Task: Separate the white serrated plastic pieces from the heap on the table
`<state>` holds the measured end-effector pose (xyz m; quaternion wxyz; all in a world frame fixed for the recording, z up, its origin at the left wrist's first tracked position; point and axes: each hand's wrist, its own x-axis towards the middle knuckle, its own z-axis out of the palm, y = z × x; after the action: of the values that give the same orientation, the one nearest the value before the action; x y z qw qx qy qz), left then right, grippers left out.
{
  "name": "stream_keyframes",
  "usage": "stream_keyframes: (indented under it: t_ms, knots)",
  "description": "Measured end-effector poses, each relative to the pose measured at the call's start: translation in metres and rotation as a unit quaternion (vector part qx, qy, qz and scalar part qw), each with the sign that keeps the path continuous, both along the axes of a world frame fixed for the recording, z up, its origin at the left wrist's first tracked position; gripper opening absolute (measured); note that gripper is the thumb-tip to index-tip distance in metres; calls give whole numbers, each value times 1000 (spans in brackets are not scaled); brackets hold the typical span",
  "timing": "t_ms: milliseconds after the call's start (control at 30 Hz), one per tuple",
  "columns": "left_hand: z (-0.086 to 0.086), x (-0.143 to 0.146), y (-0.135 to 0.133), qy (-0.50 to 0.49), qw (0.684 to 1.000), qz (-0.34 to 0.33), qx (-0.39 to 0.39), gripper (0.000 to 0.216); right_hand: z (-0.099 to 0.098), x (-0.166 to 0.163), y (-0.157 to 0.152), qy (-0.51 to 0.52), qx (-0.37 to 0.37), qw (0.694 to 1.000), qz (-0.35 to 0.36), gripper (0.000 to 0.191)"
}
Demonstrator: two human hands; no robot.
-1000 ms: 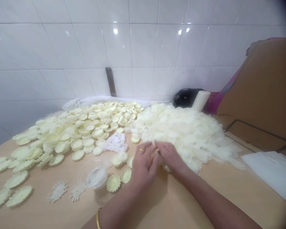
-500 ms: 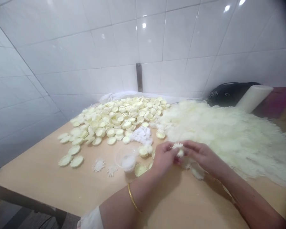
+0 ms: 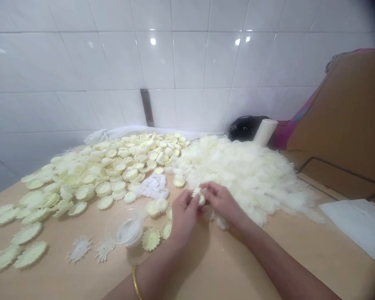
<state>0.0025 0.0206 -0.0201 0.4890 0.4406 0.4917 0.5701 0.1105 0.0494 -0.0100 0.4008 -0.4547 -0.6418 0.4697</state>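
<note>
Disc [image 3: 198, 193], pale w/ toothed edge, pinched btwn fingers of L hand [image 3: 183, 212] & R hand [image 3: 222, 201], hands close tog. above table [image 3: 218, 266]. Left of fingers: crumpled cloth [image 3: 153, 186], white; clear tub [image 3: 136, 238] left & nearer wearer. Yellowish disc pile [image 3: 112, 166] beyond fingers to left; whitish disc heap [image 3: 240, 171] beyond to right.

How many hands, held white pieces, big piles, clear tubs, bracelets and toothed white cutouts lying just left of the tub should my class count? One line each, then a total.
Hands: 2
Held white piece: 1
Big piles, one yellowish, one whiter: 2
Clear tub: 1
Bracelet: 1
White cutouts: 2
Total: 9
</note>
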Motion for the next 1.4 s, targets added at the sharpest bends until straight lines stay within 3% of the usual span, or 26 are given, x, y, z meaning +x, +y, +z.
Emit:
stream_keyframes:
  t_ms: [100, 233, 400, 500, 567, 700, 833, 933, 1000, 1067, 1133, 1200, 1300, 1400]
  knots:
    - [3, -3, 0, 12, 1000, 11, 11, 14, 2, 7, 3, 71, -30, 996, 37, 19]
    - [-2, -6, 0, 98, 995, -9, -2, 19, 6, 14, 0, 2, 51, 996, 70, 6]
    - [-5, -9, 2, 210, 967, -44, 136, 30, 9, 15, -7, -86, 146, 981, 96, 19]
    - [-2, -11, 2, 202, 972, -32, 119, 21, 9, 13, -7, -83, 162, 981, 67, 13]
    - [1, -11, 2, 145, 986, -11, 80, 11, 9, 12, -4, -53, 130, 989, 33, 5]
    - [3, -10, 1, 19, 999, -12, 28, 12, 8, 14, 3, 51, -17, 998, 38, 23]
    - [5, -10, 0, 10, 1000, -14, 14, 16, 7, 18, 6, 104, -125, 983, 89, 28]
    - [5, -12, 1, 20, 1000, -9, 19, 17, 6, 18, 4, 112, -136, 980, 89, 21]
    - [1, -12, 2, 42, 999, -8, 32, 17, 6, 14, 1, 69, -70, 993, 67, 14]
    - [-5, -9, 2, 70, 996, -1, 52, 16, 3, 8, -4, -23, 64, 997, 20, 7]
    - [-9, -7, 2, 83, 994, 7, 70, 17, -2, 2, -8, -127, 212, 968, -33, 10]
    - [-9, -5, 3, 63, 996, 8, 65, 18, -7, -2, -9, -190, 313, 929, -60, 14]
    - [0, -7, 4, -12, 1000, -2, -2, 16, -11, -2, -9, -203, 377, 903, -34, 16]
    - [10, -11, 4, -64, 995, -64, -52, 22, -10, 2, -7, -163, 356, 920, -3, 14]
